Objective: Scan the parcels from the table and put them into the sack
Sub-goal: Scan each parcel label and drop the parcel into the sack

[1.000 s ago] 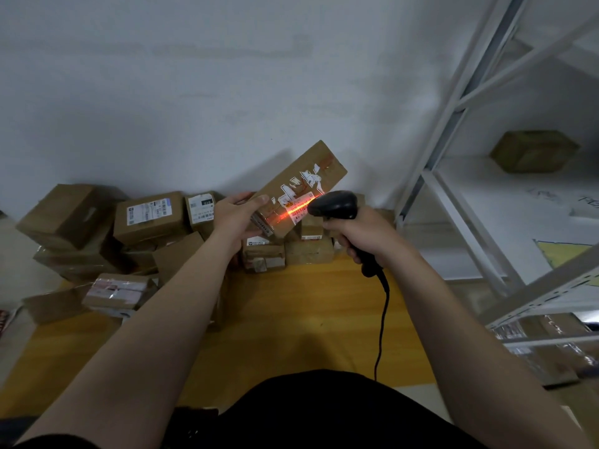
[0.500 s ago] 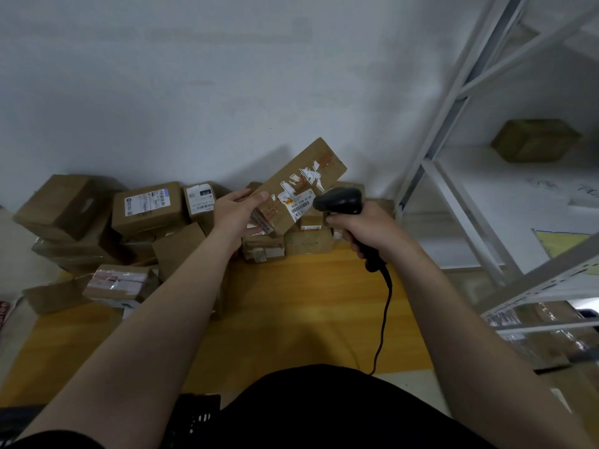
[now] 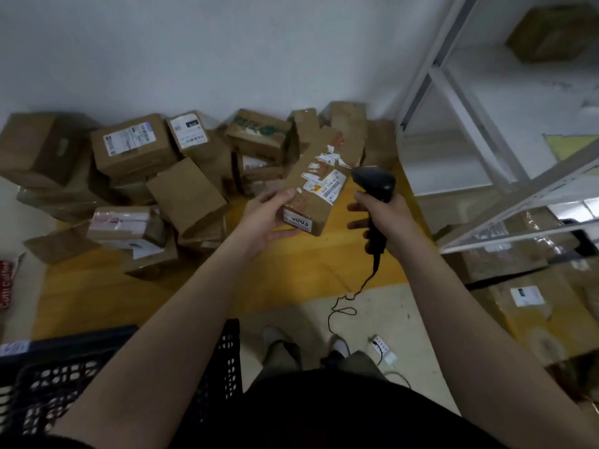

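The left hand (image 3: 267,218) is holding a long cardboard parcel (image 3: 321,176) by its near end above the yellow tabletop (image 3: 291,273), thumb on the top face and fingers (image 3: 285,235) curling beneath, while the right hand (image 3: 389,215) is gripping the black scanner (image 3: 376,183) just beside the barcode label (image 3: 334,186), fingers wrapping its handle. The parcel is looking stiff and probably light, one hand alone carrying it; a hold across its narrow end, clear of the label, is seeming soundest.
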